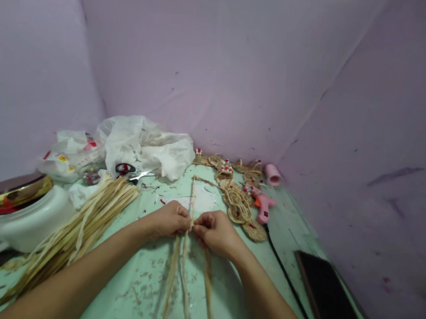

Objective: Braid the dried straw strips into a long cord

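My left hand (172, 220) and my right hand (216, 231) meet over the middle of the table, fingers pinched on a braid of dried plant fibre (193, 198). The plaited part runs away from me, then bends right toward the coiled braid pieces (236, 204). Below my fingers three loose strands (182, 275) spread toward me: one by the left hand, one in the centre, one from the right hand. The exact crossing of the strands is hidden between my fingertips.
On the left lie a bundle of dried strips (84, 221), a white teapot-like vessel (34, 220), scissors (139, 176) and white plastic bags (145, 143). To the right are a pink glue gun (264, 204) with a black cord, a pink spool (273, 175) and a dark flat slab (334, 309).
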A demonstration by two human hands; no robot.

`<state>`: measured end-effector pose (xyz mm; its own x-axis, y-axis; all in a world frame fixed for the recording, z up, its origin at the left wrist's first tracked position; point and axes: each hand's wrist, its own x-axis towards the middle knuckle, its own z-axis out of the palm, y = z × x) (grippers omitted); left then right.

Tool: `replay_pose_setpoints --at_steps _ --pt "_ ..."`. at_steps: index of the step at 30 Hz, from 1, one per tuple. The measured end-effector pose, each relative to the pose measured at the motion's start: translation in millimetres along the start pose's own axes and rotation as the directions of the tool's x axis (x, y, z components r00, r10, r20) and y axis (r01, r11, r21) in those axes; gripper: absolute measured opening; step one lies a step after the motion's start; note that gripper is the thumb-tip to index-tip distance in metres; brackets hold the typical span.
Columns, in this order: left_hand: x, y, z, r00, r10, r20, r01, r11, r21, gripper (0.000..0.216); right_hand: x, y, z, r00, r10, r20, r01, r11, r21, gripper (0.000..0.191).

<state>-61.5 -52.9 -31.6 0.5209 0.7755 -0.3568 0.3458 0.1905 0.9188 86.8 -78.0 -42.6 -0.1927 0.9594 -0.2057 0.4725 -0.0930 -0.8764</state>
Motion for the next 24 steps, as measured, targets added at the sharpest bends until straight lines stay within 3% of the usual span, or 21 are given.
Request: replay_pose_setpoints --at_steps 4,9,13,17,21,24 --pt "1.9 -4.0 -4.2 0.995 0.096 0.011 -0.097 0.987 0.125 0.015 -0.4 1.8 1.1 1.0 -0.015 -0.027 0.014 0.999 -0.052 0.009" --pt "1.8 -4.7 -8.7 0.982 0.188 -0.001 -0.178 0.929 0.324 0.013 -1.2 -2.2 5.2 0.999 0.026 0.034 -0.031 0.99 0.137 0.012" --pt "2.0 -3.4 -8.7 0.977 0.214 0.003 -0.199 0.902 0.384 0.013 1.2 -2.2 10.0 0.998 0.051 -0.036 -0.041 0.974 0.223 0.011" --pt "-4.4 3.9 -4.7 0.979 0.162 -0.122 -0.076 0.849 0.523 0.01 1.0 -3.4 13.9 0.992 0.101 -0.077 -0.071 0.944 0.322 0.011" --pt "-26.6 24.7 12.1 0.913 0.187 -0.364 0.136 0.7 0.701 0.01 -3.2 -9.6 15.6 0.987 0.152 -0.045 -0.114 0.88 0.461 0.012" --pt "-43.7 38.0 34.5 0.916 0.191 -0.353 0.184 0.58 0.794 0.012 -4.6 -11.6 16.0 0.981 0.19 -0.044 -0.137 0.834 0.534 0.008"
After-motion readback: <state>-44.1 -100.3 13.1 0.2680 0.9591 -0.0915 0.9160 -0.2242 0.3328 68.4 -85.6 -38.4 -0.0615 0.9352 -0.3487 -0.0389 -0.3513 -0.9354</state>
